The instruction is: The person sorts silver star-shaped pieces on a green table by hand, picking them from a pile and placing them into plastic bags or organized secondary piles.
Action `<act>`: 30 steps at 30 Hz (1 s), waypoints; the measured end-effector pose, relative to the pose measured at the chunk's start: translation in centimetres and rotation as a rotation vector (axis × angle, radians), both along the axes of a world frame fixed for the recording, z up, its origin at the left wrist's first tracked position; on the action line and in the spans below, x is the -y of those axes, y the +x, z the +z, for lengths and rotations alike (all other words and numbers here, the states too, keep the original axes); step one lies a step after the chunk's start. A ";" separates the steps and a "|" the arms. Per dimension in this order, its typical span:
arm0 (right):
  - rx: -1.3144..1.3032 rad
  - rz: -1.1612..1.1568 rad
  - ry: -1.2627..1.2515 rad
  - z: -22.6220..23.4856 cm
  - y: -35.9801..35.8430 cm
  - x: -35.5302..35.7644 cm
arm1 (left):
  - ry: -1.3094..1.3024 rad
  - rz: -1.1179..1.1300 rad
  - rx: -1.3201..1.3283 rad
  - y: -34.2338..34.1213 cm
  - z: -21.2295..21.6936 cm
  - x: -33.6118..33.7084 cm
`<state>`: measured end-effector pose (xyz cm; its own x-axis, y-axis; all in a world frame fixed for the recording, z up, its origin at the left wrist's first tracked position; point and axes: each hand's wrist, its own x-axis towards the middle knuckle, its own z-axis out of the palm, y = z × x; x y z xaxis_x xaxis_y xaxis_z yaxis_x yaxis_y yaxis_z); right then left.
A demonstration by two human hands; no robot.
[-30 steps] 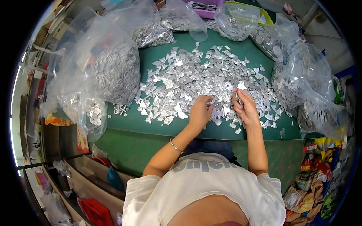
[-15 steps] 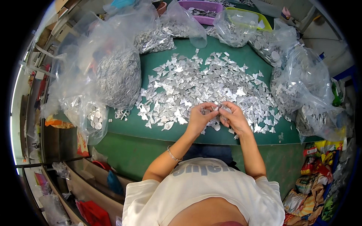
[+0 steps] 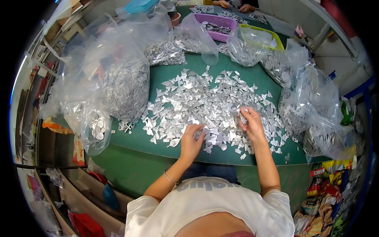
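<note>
A wide pile of small silver metal pieces [image 3: 185, 94], many shaped like butterflies, is spread over the green table. My right hand [image 3: 253, 125] is closed around a few silver metal pieces [image 3: 243, 117] at the right part of the pile; the fingers partly cover them. Low over the near left part of the pile is my left hand [image 3: 191, 143], its thumb and forefinger apart and no piece visible between them. A round silver disc [image 3: 224, 147] lies at the pile's near edge, between my hands.
Clear plastic bags of metal parts stand left [image 3: 126, 89] and right [image 3: 312, 98] of the pile. At the back are a purple basket [image 3: 216, 34] and a yellow-green basket [image 3: 280, 43]. Another person's hands [image 3: 246, 8] show at the far edge. Drawers [image 3: 79, 193] stand at lower left.
My hands, together over the pile before, are now apart: the left went left and nearer me, the right moved right with metal pieces. The view tilted up, bringing another person's hands into sight.
</note>
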<state>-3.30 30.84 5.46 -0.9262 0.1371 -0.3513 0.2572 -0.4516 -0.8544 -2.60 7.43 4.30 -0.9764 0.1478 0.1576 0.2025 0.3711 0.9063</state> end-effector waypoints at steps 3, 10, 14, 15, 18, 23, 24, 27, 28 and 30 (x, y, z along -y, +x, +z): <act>-0.004 -0.123 -0.005 0.4 -2.1 -0.6 | -0.065 0.110 -0.162 0.7 -2.0 2.3; 0.012 -0.251 -0.125 -1.7 -8.5 -0.5 | -0.093 0.324 -0.348 2.6 -5.2 4.0; -0.230 -0.438 -0.279 -0.6 -18.5 -5.0 | -0.118 0.342 -0.313 2.9 -4.8 3.5; -0.226 -0.441 -0.244 -0.6 -19.9 -6.1 | -0.100 0.339 -0.328 2.8 -4.8 3.4; -0.228 -0.409 -0.168 -0.2 -21.6 -7.0 | -0.096 0.346 -0.376 2.5 -5.0 3.4; -0.258 -0.138 -0.153 -0.9 -16.5 -4.2 | -0.118 0.347 -0.368 2.8 -5.1 3.7; -0.256 -0.072 -0.182 -0.9 -15.4 -4.1 | -0.117 0.346 -0.387 2.7 -5.3 3.6; -0.268 0.063 -0.388 -0.3 -11.7 -2.9 | -0.132 0.336 -0.400 2.7 -5.6 3.8; -0.266 0.070 -0.400 0.3 -10.4 -2.1 | -0.134 0.333 -0.387 2.7 -5.4 3.7; -0.260 0.090 -0.433 1.6 -8.0 -0.3 | -0.147 0.335 -0.363 2.7 -5.2 3.7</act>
<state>-11.33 31.11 7.02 -0.9919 -0.0540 -0.1149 0.1151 -0.7640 -0.6349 0.14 3.71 -0.91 -0.8604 -0.1175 0.4959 0.3424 0.5875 0.7332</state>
